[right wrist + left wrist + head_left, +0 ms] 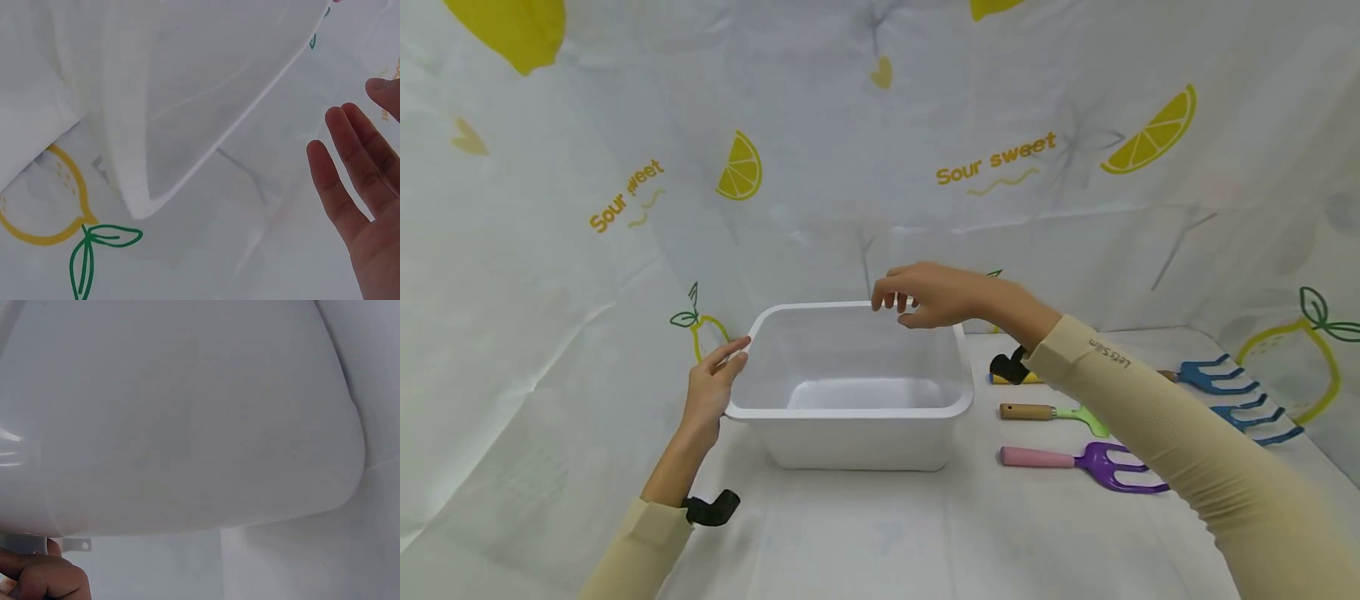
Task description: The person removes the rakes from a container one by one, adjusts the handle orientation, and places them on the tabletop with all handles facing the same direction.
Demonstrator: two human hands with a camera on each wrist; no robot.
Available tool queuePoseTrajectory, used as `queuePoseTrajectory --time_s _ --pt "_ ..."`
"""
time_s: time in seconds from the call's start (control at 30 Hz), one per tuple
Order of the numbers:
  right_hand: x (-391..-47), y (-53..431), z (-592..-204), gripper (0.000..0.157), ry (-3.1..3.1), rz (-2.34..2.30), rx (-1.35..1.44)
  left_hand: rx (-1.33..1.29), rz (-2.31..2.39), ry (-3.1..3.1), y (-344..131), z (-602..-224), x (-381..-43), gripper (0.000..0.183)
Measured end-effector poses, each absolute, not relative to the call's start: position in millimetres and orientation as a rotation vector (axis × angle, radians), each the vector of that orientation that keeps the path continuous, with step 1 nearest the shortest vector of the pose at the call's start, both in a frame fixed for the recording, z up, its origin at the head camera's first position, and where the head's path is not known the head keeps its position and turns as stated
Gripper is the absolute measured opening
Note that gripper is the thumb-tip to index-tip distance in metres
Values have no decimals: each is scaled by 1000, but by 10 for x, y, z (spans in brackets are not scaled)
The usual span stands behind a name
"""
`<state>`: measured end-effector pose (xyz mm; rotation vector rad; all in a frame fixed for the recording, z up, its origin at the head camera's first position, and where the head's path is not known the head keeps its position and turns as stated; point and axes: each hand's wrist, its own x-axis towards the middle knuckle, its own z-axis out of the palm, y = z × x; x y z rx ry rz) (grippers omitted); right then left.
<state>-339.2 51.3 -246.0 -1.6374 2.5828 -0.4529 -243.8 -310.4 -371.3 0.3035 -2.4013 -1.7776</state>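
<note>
A deep white plastic basin [852, 440] stands upright on the white-covered table in the head view. At its left rim is my left hand [709, 392], with the fingertips right at the outer edge. The left wrist view shows the smooth outer wall of the basin [187, 425], with part of the left hand [47, 575] in the lower corner. Over the basin's far right rim hovers my right hand [928, 293], palm down, fingers loosely bent and holding nothing. In the right wrist view, the right hand [369, 187] has its fingers extended, apart from the basin [128, 156].
Right of the basin lie a purple fork with a pink handle [1037, 457], a green tool with a wooden handle [1028, 412] and a yellow handle [1028, 378]. Blue rakes [1213, 377] lie farther right, partly behind the right sleeve. A lemon-print sheet [820, 167] hangs behind.
</note>
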Motion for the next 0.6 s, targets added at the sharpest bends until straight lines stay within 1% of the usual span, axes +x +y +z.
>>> queuePoseTrajectory --time_s 0.27,0.6 --pt "-3542 134 -2523 28 2520 -509 -1666 301 -1774 -2397 -3108 -3711 -2444 49" --pt "-3702 -304 -2865 28 2460 -502 -1573 318 -1758 -2403 -3102 -3700 -2438 48"
